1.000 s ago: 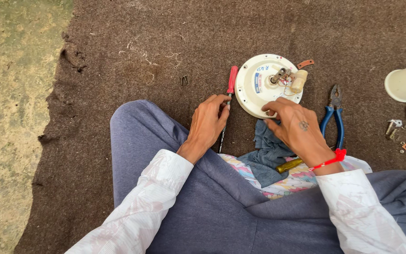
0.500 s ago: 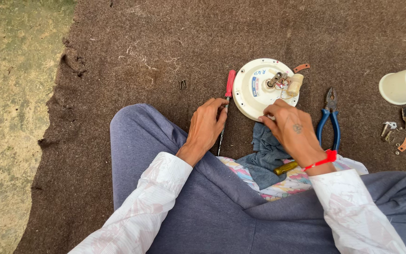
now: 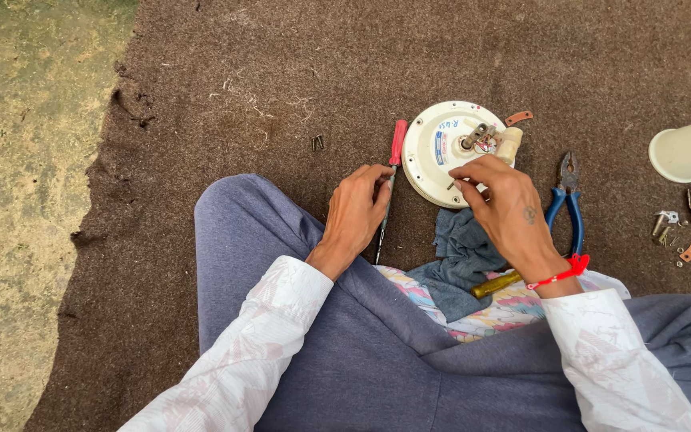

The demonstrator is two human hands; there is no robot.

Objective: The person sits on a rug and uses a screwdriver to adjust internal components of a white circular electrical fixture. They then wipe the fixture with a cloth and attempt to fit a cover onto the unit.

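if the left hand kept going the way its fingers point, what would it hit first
The left hand points up and to the right, fingertips already at the red-handled screwdriver. Going on, it would most likely meet the rim of the round cream motor housing next, though depth is hard to judge.

A red-handled screwdriver (image 3: 394, 164) lies left of the round cream metal motor housing (image 3: 441, 152); blue-handled pliers (image 3: 566, 200) lie right, a grey-blue cloth (image 3: 461, 256) below.
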